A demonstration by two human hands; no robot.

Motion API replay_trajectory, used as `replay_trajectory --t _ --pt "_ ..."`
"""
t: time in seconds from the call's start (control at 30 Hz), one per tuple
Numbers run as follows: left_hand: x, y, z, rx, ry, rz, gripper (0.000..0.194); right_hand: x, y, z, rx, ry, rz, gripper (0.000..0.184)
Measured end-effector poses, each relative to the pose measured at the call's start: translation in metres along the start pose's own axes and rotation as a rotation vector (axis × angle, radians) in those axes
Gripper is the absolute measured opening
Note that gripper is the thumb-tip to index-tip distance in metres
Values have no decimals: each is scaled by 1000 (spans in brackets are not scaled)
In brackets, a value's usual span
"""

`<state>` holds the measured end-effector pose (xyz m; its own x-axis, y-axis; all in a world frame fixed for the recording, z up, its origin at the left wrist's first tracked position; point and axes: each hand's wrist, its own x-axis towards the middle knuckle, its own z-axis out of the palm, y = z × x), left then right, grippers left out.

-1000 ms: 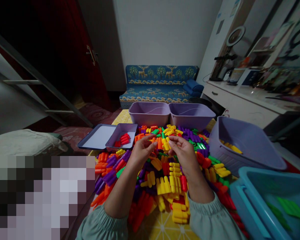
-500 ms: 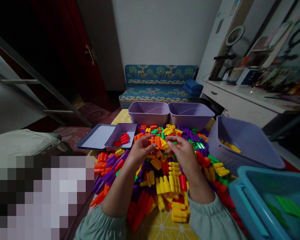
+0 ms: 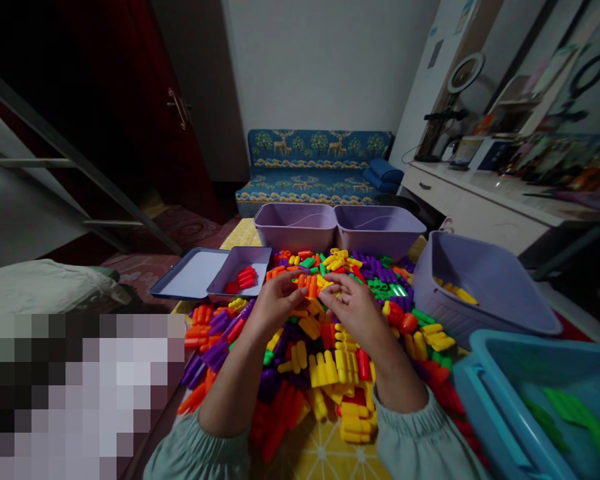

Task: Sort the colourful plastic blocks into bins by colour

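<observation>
My left hand (image 3: 275, 305) and right hand (image 3: 354, 305), part-curled, flank an orange block (image 3: 311, 286); whether gripped, I cannot tell; loose pinching could drop it.

On the yellow-patterned bench (image 3: 325, 453): coloured plastic blocks (image 3: 333, 367) in a heap, two purple bins (image 3: 295, 239) beyond, a third bin (image 3: 500, 277) at right, an open case (image 3: 235, 263) at left.

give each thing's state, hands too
Left hand, fingers curled by orange pieces, grip unclear
Right hand, fingers curled by a yellow piece, grip unclear
Coloured pieces, heaped together
Small box, open, red pieces inside
Lid, laid flat beside small box
Right purple bin, open, yellow pieces inside
Blue bin, open, green pieces inside
Two far purple bins, open
Drawer, shut
Ring light, apparently unlit
</observation>
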<state>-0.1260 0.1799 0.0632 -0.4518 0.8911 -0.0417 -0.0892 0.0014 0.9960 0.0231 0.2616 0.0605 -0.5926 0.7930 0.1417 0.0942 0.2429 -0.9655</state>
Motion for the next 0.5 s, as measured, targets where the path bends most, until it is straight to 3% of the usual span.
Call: replay_trajectory --t 0.13,0.3,0.5 --pt "-4 7 1 -112 -115 -46 75 0 -1 10 69 -46 -16 46" --pt "-7 8 4 -61 -200 -19 61 0 1 8 16 -51 -18 30" --pt "-7 9 7 25 -105 20 58 2 -2 3 107 19 4 25"
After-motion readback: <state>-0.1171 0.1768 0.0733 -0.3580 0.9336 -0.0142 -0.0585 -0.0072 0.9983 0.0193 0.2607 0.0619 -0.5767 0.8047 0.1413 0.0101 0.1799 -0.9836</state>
